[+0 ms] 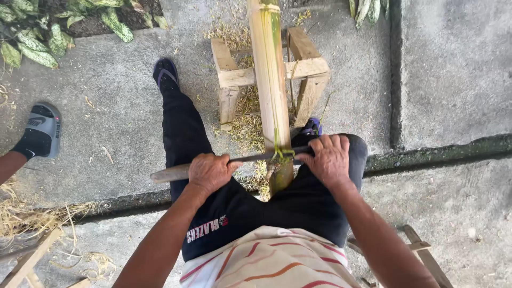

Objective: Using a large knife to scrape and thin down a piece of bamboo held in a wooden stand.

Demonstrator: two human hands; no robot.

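A long bamboo pole, yellow with a green strip, runs from between my knees up across a low wooden stand. A long knife with a dark blade lies crosswise on the pole near its close end, where a green peel curls up. My left hand grips the knife's wooden handle. My right hand presses down on the far end of the blade. I sit in black trousers with the pole between my legs.
Bamboo shavings lie under the stand on the concrete floor. Another person's foot in a grey sandal is at the left edge. Green leaves lie top left. Straw and wooden sticks sit bottom left; a groove runs across the floor.
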